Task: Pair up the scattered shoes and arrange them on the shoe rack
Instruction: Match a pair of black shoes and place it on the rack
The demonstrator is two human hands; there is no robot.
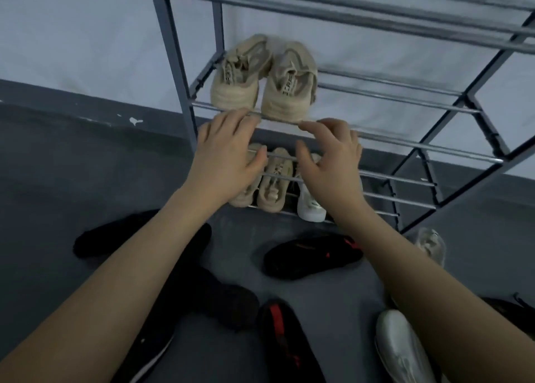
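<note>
The metal shoe rack [341, 104] stands against the pale wall, its shelves made of spaced rails, which is why shoes sit across two or more bars rather than flat. On a middle shelf a beige pair [262, 78] rests side by side with heels toward the person, so that pair looks matched and placed. Below it, on the lowest shelf, a second beige pair [267, 184] lies with a white shoe [309, 206] just beside it, apparently waiting for its mate. On the dark floor in front, well apart from one another, lie a black shoe with red trim [312, 255], another black-and-red shoe [285, 339], plain black shoes [220, 298], a silver-white shoe [402, 345] and a pale shoe [430, 245] by the rack's foot; these look unsorted. The left hand [225, 154] hovers just in front of the middle shelf, fingers spread and loosely bent, holding nothing. The right hand [330, 157] is likewise empty, fingers relaxed, fingertips near the right beige heel, probably squaring the pair.
</note>
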